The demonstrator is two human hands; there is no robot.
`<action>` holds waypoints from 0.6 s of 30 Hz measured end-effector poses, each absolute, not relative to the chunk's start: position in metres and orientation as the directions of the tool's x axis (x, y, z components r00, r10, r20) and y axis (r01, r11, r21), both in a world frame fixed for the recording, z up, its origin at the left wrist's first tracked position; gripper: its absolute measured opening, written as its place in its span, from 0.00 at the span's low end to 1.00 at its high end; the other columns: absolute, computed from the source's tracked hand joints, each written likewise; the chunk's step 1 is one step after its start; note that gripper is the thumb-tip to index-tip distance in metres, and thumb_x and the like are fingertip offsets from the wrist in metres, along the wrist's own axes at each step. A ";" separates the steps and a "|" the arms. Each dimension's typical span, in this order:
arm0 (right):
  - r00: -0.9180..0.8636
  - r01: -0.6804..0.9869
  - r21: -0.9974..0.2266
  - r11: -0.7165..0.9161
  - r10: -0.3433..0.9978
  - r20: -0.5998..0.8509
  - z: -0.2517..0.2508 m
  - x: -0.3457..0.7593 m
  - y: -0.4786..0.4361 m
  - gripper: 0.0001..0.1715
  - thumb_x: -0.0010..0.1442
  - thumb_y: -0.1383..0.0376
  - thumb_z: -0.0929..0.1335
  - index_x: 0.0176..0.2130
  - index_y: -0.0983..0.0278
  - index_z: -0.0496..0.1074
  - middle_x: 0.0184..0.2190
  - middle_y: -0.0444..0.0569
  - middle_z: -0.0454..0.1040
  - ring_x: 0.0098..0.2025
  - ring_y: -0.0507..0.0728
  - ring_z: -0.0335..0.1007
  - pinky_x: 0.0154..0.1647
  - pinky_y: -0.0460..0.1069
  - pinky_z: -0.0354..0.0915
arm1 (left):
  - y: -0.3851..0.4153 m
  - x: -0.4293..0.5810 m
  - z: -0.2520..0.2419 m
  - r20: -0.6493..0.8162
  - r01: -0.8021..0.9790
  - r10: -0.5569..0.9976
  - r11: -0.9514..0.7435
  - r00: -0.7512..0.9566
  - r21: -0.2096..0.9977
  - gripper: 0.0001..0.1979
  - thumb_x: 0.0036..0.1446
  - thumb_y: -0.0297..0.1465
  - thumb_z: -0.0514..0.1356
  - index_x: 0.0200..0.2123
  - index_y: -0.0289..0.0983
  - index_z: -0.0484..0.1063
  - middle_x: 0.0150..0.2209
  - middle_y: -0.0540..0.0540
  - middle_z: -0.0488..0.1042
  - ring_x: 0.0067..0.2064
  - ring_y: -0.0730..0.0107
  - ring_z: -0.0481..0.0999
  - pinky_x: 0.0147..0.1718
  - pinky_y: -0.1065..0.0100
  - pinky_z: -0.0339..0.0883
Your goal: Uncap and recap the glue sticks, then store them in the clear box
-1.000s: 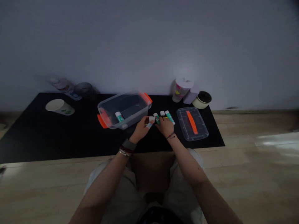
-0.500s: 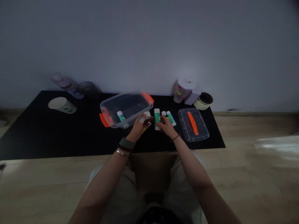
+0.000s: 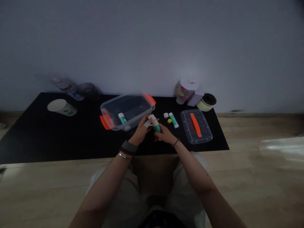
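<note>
two hands closed on a glue stick (image 3: 156,128) — left hand (image 3: 142,133) at its cap (image 3: 152,118), right hand (image 3: 165,136) below

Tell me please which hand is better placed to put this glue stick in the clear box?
Probably the left hand: it is beside the clear box and at the glue stick; the right hand is farther from the box.

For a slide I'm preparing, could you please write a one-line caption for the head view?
Left hand and right hand hold a green-labelled glue stick beside a clear plastic box.
</note>
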State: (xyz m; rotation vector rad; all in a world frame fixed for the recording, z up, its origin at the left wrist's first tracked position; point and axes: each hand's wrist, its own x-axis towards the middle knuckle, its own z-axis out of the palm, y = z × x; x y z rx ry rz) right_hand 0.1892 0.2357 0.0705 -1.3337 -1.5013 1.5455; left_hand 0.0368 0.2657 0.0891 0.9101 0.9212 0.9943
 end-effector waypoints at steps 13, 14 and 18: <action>-0.102 0.850 -0.526 -0.035 0.968 -0.229 0.089 0.193 0.239 0.22 0.67 0.51 0.65 0.53 0.62 0.71 0.43 0.54 0.81 0.46 0.62 0.78 0.41 0.49 0.65 | 0.265 0.036 0.069 -0.039 0.133 0.946 -0.004 0.321 0.991 0.20 0.60 0.43 0.61 0.51 0.38 0.65 0.43 0.44 0.76 0.44 0.63 0.76 0.48 0.60 0.68; -0.089 0.881 -0.471 -0.033 0.968 -0.234 0.089 0.192 0.238 0.23 0.67 0.50 0.64 0.53 0.62 0.70 0.43 0.54 0.81 0.45 0.62 0.78 0.41 0.49 0.64 | 0.266 0.036 0.068 -0.036 0.129 0.952 -0.004 0.305 0.992 0.18 0.61 0.43 0.60 0.49 0.38 0.66 0.43 0.45 0.75 0.45 0.63 0.75 0.49 0.61 0.68; -0.076 0.943 -0.333 -0.010 0.967 -0.241 0.092 0.190 0.237 0.22 0.68 0.50 0.63 0.54 0.59 0.69 0.42 0.52 0.81 0.44 0.62 0.78 0.41 0.50 0.64 | 0.267 0.034 0.069 -0.024 0.154 0.984 -0.004 0.178 0.988 0.14 0.64 0.44 0.56 0.42 0.39 0.69 0.39 0.47 0.74 0.42 0.65 0.72 0.46 0.64 0.66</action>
